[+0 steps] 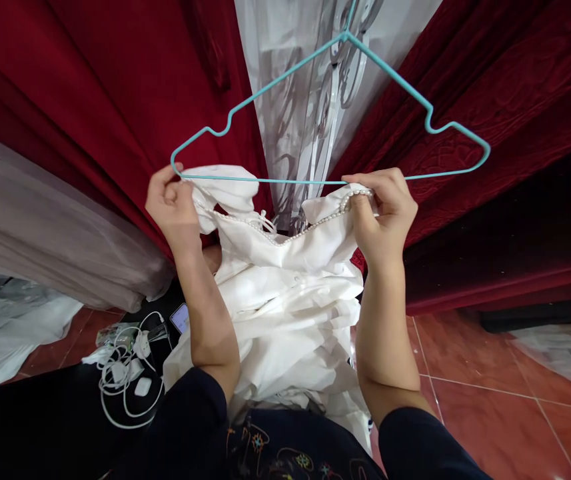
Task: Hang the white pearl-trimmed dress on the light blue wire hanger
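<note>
A white dress (285,293) with a pearl-beaded neckline hangs down in front of me, its skirt bunched over my lap. Above it is a light blue wire hanger (390,72), with its bottom bar running along the top of the dress. My left hand (169,200) is closed around the left shoulder part, right by the hanger's left corner. At the right, my right hand (384,203) pinches the beaded edge and the fabric, its fingers over the hanger's bar. The top of the hanger's hook is out of view.
Red curtains (115,73) hang on both sides of a sheer white curtain (285,100). To the left, white cables (128,373), a small white case (142,387) and a phone (180,319) lie on a black surface. Red floor tiles (495,387) show at right.
</note>
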Motion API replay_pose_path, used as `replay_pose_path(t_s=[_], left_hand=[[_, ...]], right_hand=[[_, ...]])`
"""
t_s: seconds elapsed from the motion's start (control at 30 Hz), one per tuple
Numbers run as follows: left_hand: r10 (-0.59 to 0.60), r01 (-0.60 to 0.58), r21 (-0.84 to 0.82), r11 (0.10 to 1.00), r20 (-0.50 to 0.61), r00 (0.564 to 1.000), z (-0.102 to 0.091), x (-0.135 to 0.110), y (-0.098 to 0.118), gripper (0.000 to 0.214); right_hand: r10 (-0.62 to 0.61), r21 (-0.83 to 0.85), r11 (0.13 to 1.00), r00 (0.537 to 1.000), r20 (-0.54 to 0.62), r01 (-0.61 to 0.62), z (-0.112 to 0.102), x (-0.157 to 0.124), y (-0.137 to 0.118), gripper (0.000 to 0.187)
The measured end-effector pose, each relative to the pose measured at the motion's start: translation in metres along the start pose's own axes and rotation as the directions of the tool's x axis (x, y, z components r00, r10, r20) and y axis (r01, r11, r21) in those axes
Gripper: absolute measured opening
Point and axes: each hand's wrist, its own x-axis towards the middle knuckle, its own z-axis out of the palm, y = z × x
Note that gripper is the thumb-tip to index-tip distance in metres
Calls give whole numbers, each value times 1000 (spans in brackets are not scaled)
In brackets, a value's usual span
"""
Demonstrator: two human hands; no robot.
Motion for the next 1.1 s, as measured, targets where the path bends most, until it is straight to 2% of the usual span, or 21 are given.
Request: replay_pose_path(t_s=[0.07,0.13,0.27,0.3,0.37,0.4,0.5,0.6,0.67,0.73,0.8,0.87,0.9,0.93,0.97,1.0,1.03,1.07,1.1], left_hand=[[38,-37,32,999,-30,999,3,25,15,24],[73,-73,57,996,-3,997,8,47,33,28],[259,-259,95,961,14,966,34,66,60,31],[273,-277,101,956,54,961,43,67,63,31],[229,-256,123,959,200,953,62,65,65,29],[193,-237,137,962,274,942,70,63,63,28],[164,-225,122,967,380,910,83,56,54,26],[216,-255,16,967,478,851,84,46,48,28],[271,-260,-92,961,498,824,80,33,50,19],[312,-265,-166,950,428,848,77,13,56,4],[302,-253,-185,950,324,896,74,-12,61,20],[216,-159,-229,960,253,943,72,-38,62,28],[123,-49,-250,967,287,950,72,-49,60,33],[-2,102,-242,965,383,924,74,-60,55,38],[-147,275,-182,944,513,846,76,-68,49,44],[-284,423,-83,902,625,728,79,-75,43,47],[-389,528,8,849,686,615,84,-79,37,47],[-450,598,42,801,700,554,88,-83,33,45],[-469,648,0,762,689,552,94,-85,31,40]], right_hand=[[2,-15,1000,1000,5,-2,-2,1,0,29],[-1,-25,1000,1000,13,1,-2,1,0,27],[-4,4,1000,1000,24,4,4,1,-2,25],[-4,11,1000,1000,18,4,6,0,-2,24],[-5,11,1000,1000,-3,5,11,-1,-1,22],[-2,4,1000,1000,-9,2,12,-1,0,22],[16,-25,1000,1000,-12,-17,13,-2,4,22],[29,-49,998,1000,-9,-30,9,-1,6,20],[33,-46,998,999,-6,-34,7,0,5,19],[36,-49,998,999,0,-36,5,0,4,19],[43,-68,997,999,4,-42,5,0,4,19],[43,-79,996,999,5,-42,5,0,5,20],[39,-75,996,999,6,-38,6,0,6,20],[30,-66,997,1000,6,-29,6,0,6,20],[20,-60,998,1000,5,-20,7,-1,6,20],[13,-57,998,1000,4,-12,8,-1,7,20],[7,-57,998,1000,2,-7,9,-1,7,21],[2,-57,998,1000,-1,-2,9,-2,7,22],[-3,-56,998,1000,-3,3,10,-2,6,23]])
